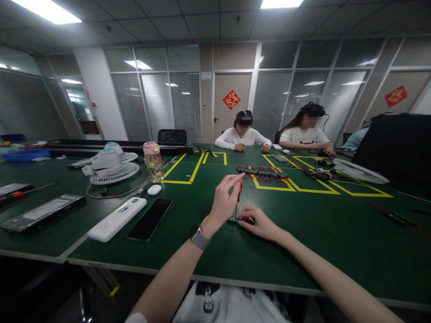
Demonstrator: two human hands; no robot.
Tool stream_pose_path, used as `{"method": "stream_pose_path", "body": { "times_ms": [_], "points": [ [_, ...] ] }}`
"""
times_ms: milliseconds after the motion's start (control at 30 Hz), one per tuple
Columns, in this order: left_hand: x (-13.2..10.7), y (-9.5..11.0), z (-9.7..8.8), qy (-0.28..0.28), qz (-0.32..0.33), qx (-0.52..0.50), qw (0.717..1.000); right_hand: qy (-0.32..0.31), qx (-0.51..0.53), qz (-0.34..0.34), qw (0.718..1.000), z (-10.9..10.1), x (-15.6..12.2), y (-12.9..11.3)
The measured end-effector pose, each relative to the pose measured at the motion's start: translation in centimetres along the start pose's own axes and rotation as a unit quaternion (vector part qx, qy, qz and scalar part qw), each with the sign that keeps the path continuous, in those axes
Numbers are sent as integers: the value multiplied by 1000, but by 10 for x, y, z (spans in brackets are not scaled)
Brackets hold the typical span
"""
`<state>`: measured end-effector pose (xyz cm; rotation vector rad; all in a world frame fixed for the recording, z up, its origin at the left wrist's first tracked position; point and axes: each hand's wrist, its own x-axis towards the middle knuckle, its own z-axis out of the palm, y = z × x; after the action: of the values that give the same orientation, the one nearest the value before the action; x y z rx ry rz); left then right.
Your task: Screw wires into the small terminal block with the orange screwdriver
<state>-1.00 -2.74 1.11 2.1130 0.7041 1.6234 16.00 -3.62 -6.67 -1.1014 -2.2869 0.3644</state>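
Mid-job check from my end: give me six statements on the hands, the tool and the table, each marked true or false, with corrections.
1. The left hand holds the orange-handled screwdriver. True.
2. The right hand grips the screwdriver's handle too. False: its fingers are down at the small board.
3. The watch is on the right wrist. False: it is on the left wrist.
4. The black phone lies between the white oblong device and the left forearm. True.
5. The bottle lies on its side. False: it stands upright.
6. The wire bundle lies beyond the right hand. True.
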Motion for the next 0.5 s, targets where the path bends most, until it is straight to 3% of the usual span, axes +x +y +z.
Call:
{"method": "stream_pose_path", "body": {
  "times_ms": [500],
  "points": [
    [0, 0, 2, 2, 1, 7, 1000, 0, -9, -2, 1000, -1, 0, -1]
  ]
}}
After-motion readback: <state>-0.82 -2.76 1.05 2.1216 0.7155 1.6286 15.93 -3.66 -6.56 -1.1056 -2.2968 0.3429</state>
